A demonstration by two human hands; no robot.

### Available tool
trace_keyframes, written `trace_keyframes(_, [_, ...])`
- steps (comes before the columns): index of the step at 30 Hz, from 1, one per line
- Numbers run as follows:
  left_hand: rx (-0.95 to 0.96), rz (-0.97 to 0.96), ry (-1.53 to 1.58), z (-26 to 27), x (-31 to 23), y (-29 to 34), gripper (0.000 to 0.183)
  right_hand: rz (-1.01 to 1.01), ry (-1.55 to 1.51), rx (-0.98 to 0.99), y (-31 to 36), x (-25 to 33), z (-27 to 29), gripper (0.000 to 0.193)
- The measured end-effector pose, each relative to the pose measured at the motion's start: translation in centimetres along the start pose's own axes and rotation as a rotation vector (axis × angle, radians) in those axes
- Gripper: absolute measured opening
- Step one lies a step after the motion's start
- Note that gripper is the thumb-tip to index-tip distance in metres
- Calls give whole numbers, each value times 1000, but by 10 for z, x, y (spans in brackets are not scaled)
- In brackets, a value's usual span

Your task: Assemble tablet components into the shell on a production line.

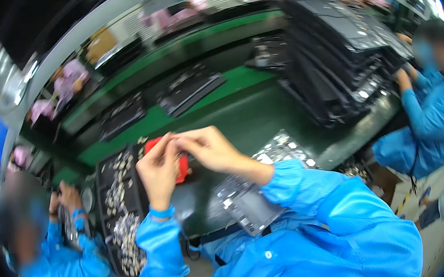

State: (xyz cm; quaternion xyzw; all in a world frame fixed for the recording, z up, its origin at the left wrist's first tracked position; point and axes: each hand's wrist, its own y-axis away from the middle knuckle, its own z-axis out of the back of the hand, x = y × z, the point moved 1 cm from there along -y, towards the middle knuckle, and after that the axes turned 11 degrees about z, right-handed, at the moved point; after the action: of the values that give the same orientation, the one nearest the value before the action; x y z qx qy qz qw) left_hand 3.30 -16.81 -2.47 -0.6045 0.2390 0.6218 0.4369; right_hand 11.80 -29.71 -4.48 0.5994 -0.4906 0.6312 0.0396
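My left hand (157,169) and my right hand (209,148) meet above the table, their fingertips pinched together. Whatever lies between the fingers is hidden or too small to name. Just behind and below them shows a red object (183,169), partly covered by my hands. Left of my left hand stands a black divided tray (101,197) full of small pale and metallic parts (128,245). In front of me, below my right forearm, lies a flat dark panel (253,208) with silvery patches, at the table's near edge. Another flat piece (286,145) with shiny bits lies beyond it.
A tall stack of black trays (323,68) stands at the back right of the green table (230,116). Two dark flat units (190,89) rest on the far green strip. Co-workers in blue sit left (68,273) and right (435,105); people in pink are farther back.
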Motion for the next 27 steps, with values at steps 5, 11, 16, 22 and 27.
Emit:
trace_keyframes(5, [-20, 60, 47, 14, 9, 4, 27, -75, -25, 150, 2, 1, -7, 30])
trace_keyframes(11, [-17, 47, 41, 19, 21, 3, 22, -118, -8, 155, 0, -14, -2, 30])
trace_keyframes(16, [-42, 26, 148, 24, 34, -5, 23, -247, -26, 30, -2, -16, -7, 27])
trace_keyframes(22, [35, 111, 153, 19, 28, 11, 28, -150, 27, 71, 1, -27, -4, 23])
trace_keyframes(27, [86, 112, 211, 26, 28, 12, 28, -168, -25, 123, -1, -19, -6, 21])
